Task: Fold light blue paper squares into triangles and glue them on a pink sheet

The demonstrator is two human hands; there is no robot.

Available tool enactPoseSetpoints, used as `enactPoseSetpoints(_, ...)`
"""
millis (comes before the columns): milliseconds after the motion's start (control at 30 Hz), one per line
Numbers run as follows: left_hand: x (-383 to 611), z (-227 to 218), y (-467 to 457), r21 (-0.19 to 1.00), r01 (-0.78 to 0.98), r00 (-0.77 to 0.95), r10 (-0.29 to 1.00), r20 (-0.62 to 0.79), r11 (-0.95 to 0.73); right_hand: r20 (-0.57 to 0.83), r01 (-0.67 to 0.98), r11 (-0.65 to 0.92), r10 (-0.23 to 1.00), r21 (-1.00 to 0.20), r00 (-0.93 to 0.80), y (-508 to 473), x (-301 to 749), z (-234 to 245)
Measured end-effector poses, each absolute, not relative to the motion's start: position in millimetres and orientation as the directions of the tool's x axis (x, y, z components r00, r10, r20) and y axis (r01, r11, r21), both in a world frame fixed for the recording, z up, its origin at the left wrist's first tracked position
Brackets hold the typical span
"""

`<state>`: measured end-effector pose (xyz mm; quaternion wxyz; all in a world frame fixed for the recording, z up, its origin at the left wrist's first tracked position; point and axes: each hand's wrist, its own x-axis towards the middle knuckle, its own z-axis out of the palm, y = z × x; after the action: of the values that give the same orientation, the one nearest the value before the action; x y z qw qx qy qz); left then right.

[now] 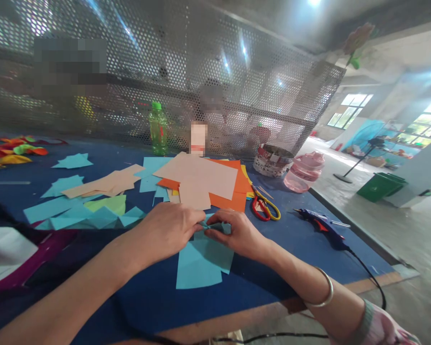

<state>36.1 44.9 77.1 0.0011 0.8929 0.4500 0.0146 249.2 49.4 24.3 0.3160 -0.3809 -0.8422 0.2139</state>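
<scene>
My left hand (167, 227) and my right hand (240, 235) meet near the table's middle, fingertips pinched on a small piece of blue paper (205, 226). Most of that piece is hidden by my fingers. Directly below them lie light blue paper sheets (201, 273), overlapping on the dark blue tabletop. Just beyond my fingers is a pile of pale peach paper (197, 175), with orange paper (232, 199) sticking out beneath. Left of my left hand, cut blue pieces (70, 218) and a light green piece (109, 205) are spread in a row.
Scissors (266, 209) with red and yellow handles and a glue gun (323, 230) lie to the right. Behind stand a green bottle (158, 129), a round container (273, 160) and a pink jug (304, 172), before a perforated metal screen (237, 72). A purple-edged object (53, 249) is at left.
</scene>
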Motion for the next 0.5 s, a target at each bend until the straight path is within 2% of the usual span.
enactPoseSetpoints(500, 40.1, 69.6, 45.0, 0.066, 0.765, 0.637, 0.767, 0.069, -0.641, 0.440, 0.535, 0.654, 0.756, -0.535, -0.485, 46.5, 249.1, 22.5)
